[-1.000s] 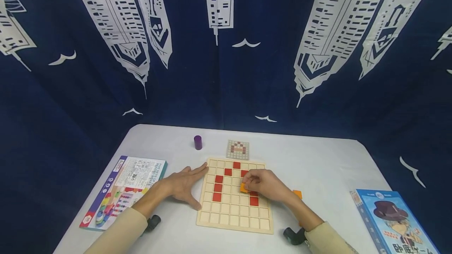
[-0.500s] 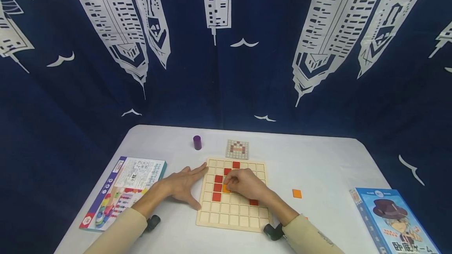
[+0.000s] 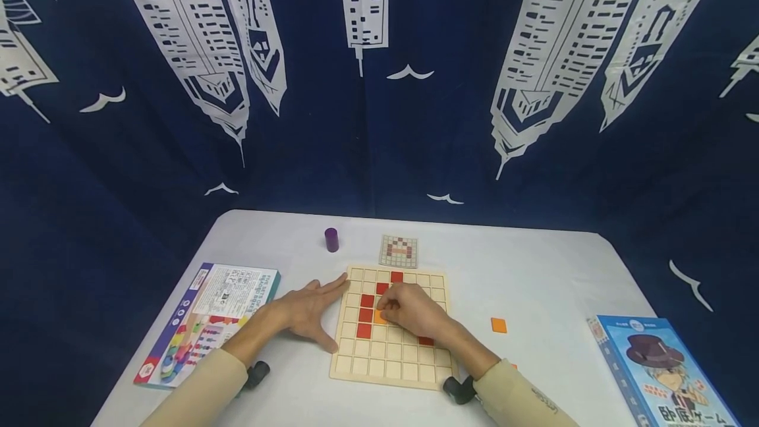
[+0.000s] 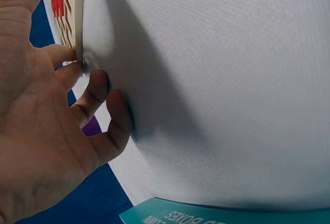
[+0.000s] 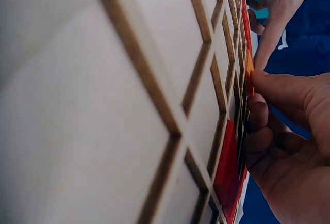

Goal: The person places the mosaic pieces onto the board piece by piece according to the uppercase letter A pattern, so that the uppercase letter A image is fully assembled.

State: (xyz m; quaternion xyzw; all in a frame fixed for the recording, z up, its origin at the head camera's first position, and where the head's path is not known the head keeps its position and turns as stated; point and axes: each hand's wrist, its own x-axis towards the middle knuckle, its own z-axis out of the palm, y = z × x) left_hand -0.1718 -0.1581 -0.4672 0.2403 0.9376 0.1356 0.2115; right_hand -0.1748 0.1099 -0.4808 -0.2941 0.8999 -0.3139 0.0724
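Note:
A wooden grid board [image 3: 385,368] lies on the white table, with several red square tiles [image 3: 365,315] in its cells. My right hand [image 3: 409,308] is over the middle of the board, thumb and fingers at an orange tile [image 3: 380,317] beside the left column of red ones. In the right wrist view the thumb tip meets the orange tile [image 5: 249,72] at board level. Some red tiles are covered by this hand. My left hand [image 3: 309,313] spreads along the board's left edge; the left wrist view shows its fingertips [image 4: 64,53] against the side of the board.
A small pattern card [image 3: 399,252] lies behind the board, and a purple cylinder [image 3: 331,240] stands to its left. Another orange tile [image 3: 499,325] rests right of the board. A colourful box [image 3: 201,328] lies at the left, a blue box [image 3: 667,368] at the right.
My right hand has carried the orange tile leftward across the board to a cell beside the red column, then barely moved. My left hand has kept its place at the board's edge.

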